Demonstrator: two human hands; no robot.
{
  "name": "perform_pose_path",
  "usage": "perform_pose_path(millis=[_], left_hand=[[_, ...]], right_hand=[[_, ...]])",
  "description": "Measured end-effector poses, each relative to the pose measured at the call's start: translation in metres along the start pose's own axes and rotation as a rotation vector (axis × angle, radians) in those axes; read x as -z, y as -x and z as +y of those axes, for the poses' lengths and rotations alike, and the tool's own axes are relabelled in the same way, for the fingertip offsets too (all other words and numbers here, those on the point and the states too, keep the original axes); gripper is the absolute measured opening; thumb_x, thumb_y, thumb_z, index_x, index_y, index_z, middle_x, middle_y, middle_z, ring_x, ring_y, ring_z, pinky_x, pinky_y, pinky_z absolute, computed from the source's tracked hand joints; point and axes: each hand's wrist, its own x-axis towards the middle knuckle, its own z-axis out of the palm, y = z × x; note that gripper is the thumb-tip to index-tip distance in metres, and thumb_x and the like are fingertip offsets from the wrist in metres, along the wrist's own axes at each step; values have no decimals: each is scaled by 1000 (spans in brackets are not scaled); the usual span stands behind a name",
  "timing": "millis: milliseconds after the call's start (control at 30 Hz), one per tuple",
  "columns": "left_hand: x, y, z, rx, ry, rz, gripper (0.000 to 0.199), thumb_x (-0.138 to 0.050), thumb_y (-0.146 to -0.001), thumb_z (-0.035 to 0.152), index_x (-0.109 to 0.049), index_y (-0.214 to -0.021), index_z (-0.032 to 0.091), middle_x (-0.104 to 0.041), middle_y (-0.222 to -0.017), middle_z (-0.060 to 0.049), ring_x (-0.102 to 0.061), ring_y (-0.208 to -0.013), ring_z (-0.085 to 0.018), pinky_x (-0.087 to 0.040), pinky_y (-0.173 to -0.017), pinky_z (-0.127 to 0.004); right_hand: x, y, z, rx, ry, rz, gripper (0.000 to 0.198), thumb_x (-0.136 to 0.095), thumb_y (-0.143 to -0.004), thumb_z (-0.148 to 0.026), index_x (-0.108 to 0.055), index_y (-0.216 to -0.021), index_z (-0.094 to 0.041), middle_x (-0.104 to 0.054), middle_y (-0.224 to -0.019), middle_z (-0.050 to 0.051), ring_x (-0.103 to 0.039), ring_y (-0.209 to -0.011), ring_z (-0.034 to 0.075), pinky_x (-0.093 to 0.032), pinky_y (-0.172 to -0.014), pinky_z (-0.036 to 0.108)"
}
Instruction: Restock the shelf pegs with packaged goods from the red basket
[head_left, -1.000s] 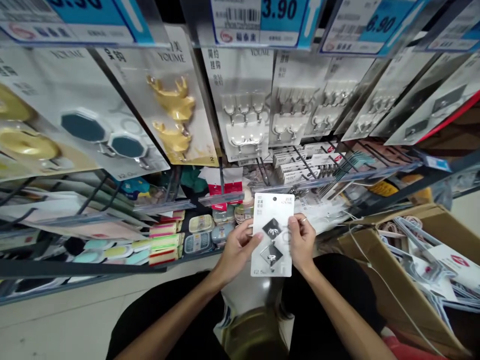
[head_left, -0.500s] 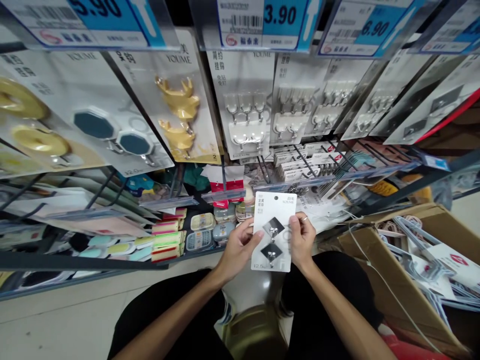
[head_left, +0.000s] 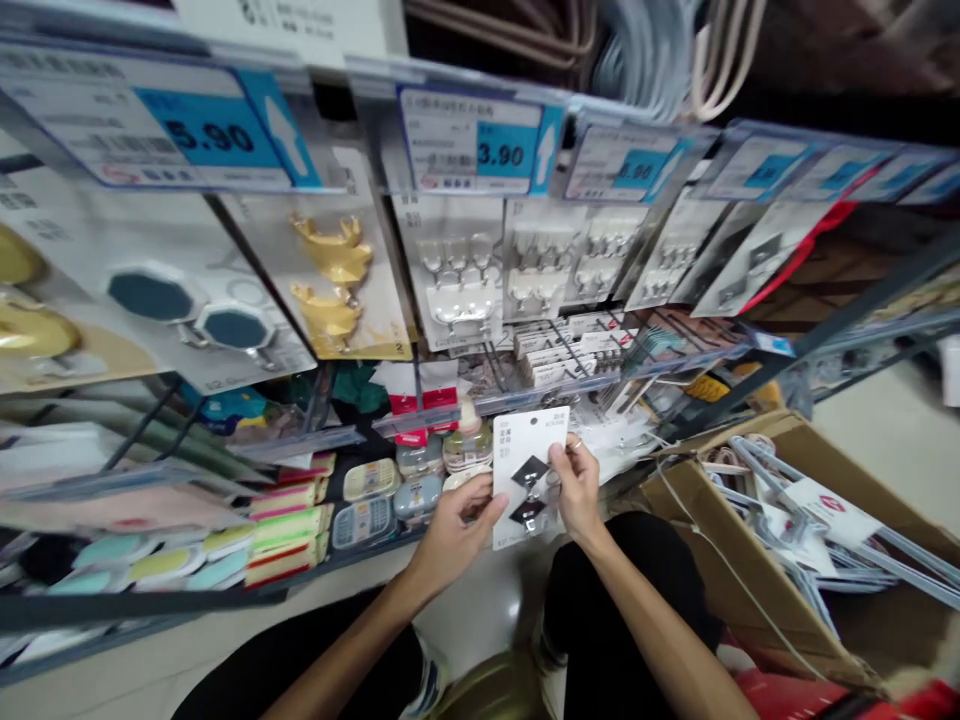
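Between my two hands is a white card pack of wall hooks (head_left: 512, 450), with two dark diamond-shaped hooks one above the other. My left hand (head_left: 457, 525) pinches the pack's lower left edge, thumb on the front. Along the right edge my right hand (head_left: 577, 488), with a ring on one finger, grips it with the thumb on the front. The pack is held upright above my knees, in front of the shelf. Behind and above it hang carded packs of white hooks (head_left: 459, 285) and a pack of yellow antler-shaped hooks (head_left: 330, 285).
Price tags (head_left: 480, 140) run along the shelf edge above. To the right stands an open cardboard box (head_left: 780, 620) full of hangers (head_left: 847, 520). Soap boxes (head_left: 364, 520) and coloured brushes or sponges (head_left: 289, 535) fill the lower left shelf. Metal pegs stick out from the rack.
My view has tilted up and turned rightward, so more of the upper shelf and the box shows. Both hands still hold the hook pack, and my right hand sits slightly higher on its edge.
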Motion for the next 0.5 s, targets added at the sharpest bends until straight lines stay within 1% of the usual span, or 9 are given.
perform_pose_path(millis=[67, 133, 200, 300, 400, 467, 500], left_hand=[[-1, 2, -2, 47, -10, -1, 46, -66, -93, 51, -69, -122, 16, -77, -115, -13, -74, -100, -25, -61, -85, -34], [-1, 2, -5, 98, -25, -5, 50, -67, -91, 54, -67, -124, 17, -77, -114, -13, -75, -99, -26, -63, -79, -33], [-2, 0, -9, 128, -41, -45, 54, -67, -89, 58, -67, -123, 17, -78, -112, -13, -75, -98, -26, -63, -78, -33], [-6, -4, -17, 157, -71, -119, 58, -68, -86, 64, -70, -118, 16, -79, -107, -14, -75, -93, -26, -62, -76, -33], [-15, -7, -27, 177, -96, -159, 64, -67, -82, 70, -72, -114, 15, -79, -100, -14, -75, -87, -26, -61, -70, -33], [-21, -10, -34, 183, -96, -180, 68, -67, -79, 75, -73, -111, 15, -79, -97, -14, -74, -84, -26, -60, -67, -33], [-25, -12, -37, 186, -95, -187, 70, -67, -78, 76, -73, -110, 15, -79, -95, -14, -74, -82, -26, -59, -65, -33]], right_hand=[[9, -7, -9, 18, 10, 10, 26, -68, -94, -48, -73, -98, -23, -70, -87, 2, -61, -76, 15, -48, -71, 26], [25, -16, -19, 41, 13, 45, 28, -67, -95, -50, -73, -100, -24, -70, -89, 2, -61, -76, 15, -48, -71, 27], [47, -26, -34, 73, 9, 109, 29, -67, -95, -51, -73, -104, -24, -70, -91, 2, -61, -77, 15, -48, -72, 27], [90, -46, -66, 141, 13, 233, 29, -70, -93, -48, -71, -108, -24, -71, -93, 2, -62, -76, 15, -49, -71, 27], [140, -86, -106, 273, 103, 356, 34, -73, -88, -48, -69, -108, -22, -71, -95, 3, -63, -83, 17, -49, -76, 28], [173, -126, -129, 338, 196, 407, 37, -73, -85, -52, -68, -102, -20, -71, -95, 3, -61, -84, 17, -48, -77, 28], [188, -147, -139, 338, 229, 417, 39, -73, -83, -54, -68, -98, -19, -70, -92, 3, -60, -83, 17, -48, -76, 27]])
